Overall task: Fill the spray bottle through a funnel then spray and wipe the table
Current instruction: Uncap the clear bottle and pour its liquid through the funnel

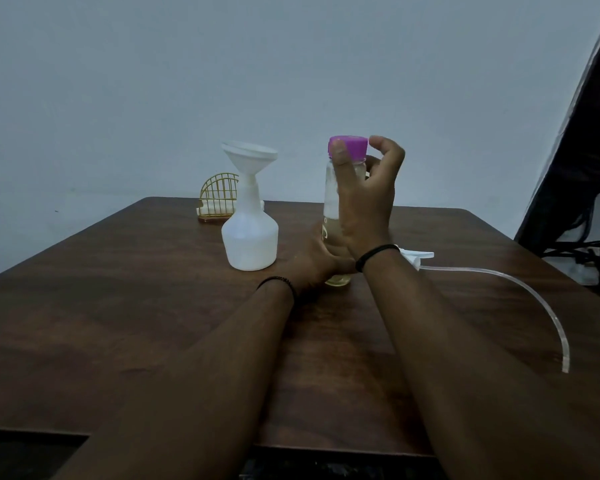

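Purple cap [347, 146] is pinched by the right hand [366, 199] on the clear bottle of yellowish liquid [331, 209], gripped low by the left hand [317, 261]. Nothing is poured yet into the white plastic funnel [249, 160] set in the white spray bottle [250, 237]. Spraying and wiping are left.

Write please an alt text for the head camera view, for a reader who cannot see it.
A right hand grips the purple cap of a clear bottle while the left hand holds its base. Beside it on the brown table stands a white spray bottle with a funnel in its neck.
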